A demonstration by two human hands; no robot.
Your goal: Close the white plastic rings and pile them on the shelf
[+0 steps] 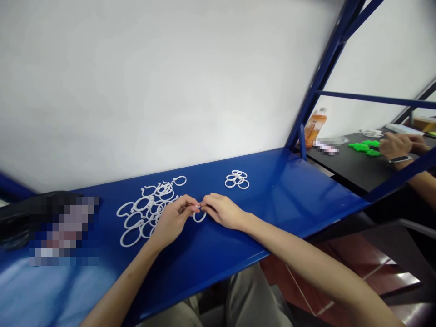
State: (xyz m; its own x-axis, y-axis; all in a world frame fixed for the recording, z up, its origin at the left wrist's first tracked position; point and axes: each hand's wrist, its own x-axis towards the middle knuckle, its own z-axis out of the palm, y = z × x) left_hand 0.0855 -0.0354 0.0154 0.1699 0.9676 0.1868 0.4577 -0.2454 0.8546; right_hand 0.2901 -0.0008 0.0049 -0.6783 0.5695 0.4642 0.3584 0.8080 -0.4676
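Both my hands at one white ring [199, 221], which I use as landmark for everything here. Left hand [175, 217]: thumb and fingers pinched nearly together, gripping the ring's upper part from its left. Right hand [224, 210]: fingers bunched and curled, tips on the same upper part from its right. Fingertips of both hands almost meet; exact grip of the right one partly hidden, can't tell how firm. Neither palm spread. Ring's lower curve shows below my fingers, over the blue tabletop [272, 195].

Left of the ring: loose pile of white rings [150, 210], overlapping, several with a gap and hooked ends; my left hand covers part of it. Beyond the ring and to its right: small cluster of white rings [237, 180], bunched together, well apart from the pile. Far left of the ring: black bag [15, 220], pixelated patch just beside it.

Far right of the ring, past a blue metal frame [318, 75]: black tabletop [349, 169] with an orange bottle [314, 128] and green pieces [368, 147]. Co-worker's hands [397, 144] at those pieces, wristband on one; their grip unclear.
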